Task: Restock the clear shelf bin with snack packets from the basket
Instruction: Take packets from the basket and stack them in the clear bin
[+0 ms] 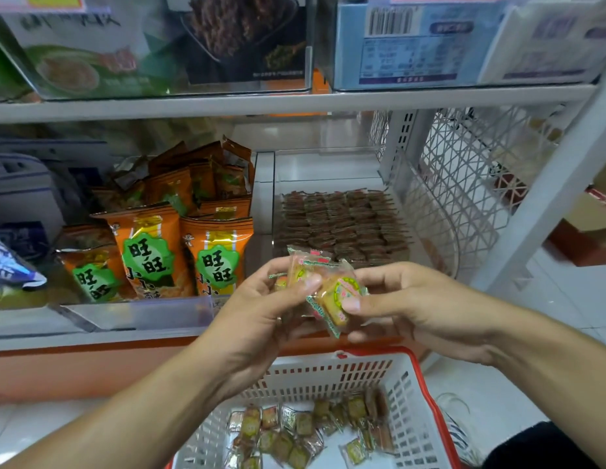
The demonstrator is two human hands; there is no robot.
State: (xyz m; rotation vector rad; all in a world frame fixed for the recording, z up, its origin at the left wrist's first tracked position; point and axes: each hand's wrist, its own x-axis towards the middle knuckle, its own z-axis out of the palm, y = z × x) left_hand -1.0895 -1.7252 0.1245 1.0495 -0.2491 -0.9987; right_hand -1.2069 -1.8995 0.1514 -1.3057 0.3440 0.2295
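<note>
white store shelving fills the far view, an upper shelf edge (295, 103) running across with boxed goods in bins above it. on the lower shelf, right of centre, sits the clear shelf bin (332, 170), its far half bare and its near half lined with rows of brown packets (342, 225); its open top has free room below the upper shelf. a white wire lattice panel (464, 184) stands close on the bin's right. just left of the bin, orange snack bags (179, 245) crowd a neighbouring bin. both hands meet near the bin's front edge: the left hand (261, 319) grips a small stack of snack packets (315, 275), thumb pressed on top, and the right hand (406, 306) pinches one yellow-and-green packet (339, 299) at its side. nearest and lowest, a white basket (328, 374) with a red rim holds more loose packets (308, 431) scattered over its floor, on pale floor tiles (491, 394).
</note>
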